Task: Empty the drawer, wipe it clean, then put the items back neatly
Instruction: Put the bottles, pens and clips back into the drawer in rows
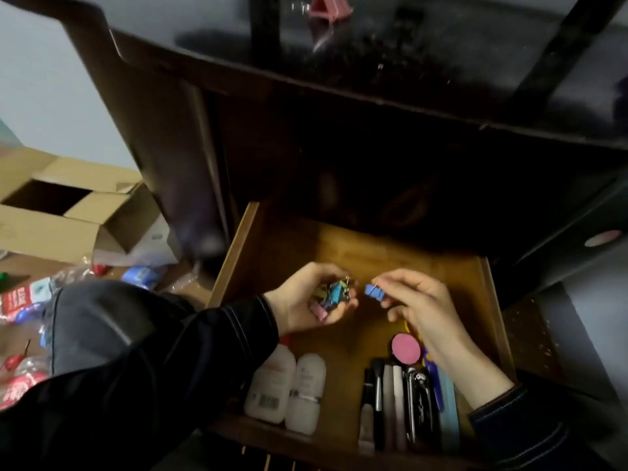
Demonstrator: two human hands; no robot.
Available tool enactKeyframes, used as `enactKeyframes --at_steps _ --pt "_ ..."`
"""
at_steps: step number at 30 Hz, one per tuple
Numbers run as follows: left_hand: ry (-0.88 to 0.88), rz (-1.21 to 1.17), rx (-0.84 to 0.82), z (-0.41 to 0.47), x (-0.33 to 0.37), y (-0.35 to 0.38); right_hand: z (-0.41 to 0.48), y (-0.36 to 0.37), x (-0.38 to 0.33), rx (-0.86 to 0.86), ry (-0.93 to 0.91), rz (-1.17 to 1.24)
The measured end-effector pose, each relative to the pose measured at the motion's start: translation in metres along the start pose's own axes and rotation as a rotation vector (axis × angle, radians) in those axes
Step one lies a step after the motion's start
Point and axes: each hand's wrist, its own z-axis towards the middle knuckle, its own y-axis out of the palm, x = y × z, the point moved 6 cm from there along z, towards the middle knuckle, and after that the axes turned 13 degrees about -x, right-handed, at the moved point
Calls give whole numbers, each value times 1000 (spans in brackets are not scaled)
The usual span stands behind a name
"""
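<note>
Over the open wooden drawer [339, 246], left hand [306, 300] cupping a cluster of coloured binder clips [334, 294], right hand [418, 300] just beside it pinching a blue binder clip [373, 291].

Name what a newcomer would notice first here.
The two hands over the middle of the open wooden drawer stand out: the left hand cups a bunch of coloured binder clips, and the right hand pinches a single blue clip beside it. Next comes the drawer's front edge, where two white bottles lie at left and a pink round case sits above a row of pens at right.
</note>
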Motion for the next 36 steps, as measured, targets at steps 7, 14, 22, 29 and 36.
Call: enactKeyframes --at_steps 7,14,22,29,36 --pt "55 -43 125 4 2 -21 -5 48 62 -491 238 -758" --pt "55 -24 146 8 -1 -23 -16 87 84 -743 230 -1093" --pt "35 10 162 7 -6 -23 -21 100 90 -876 164 -1118" --pt "37 11 193 2 -6 -22 -26 101 93 -960 191 -1003" --pt "25 18 200 4 -8 -25 -2 54 56 -640 282 -716"
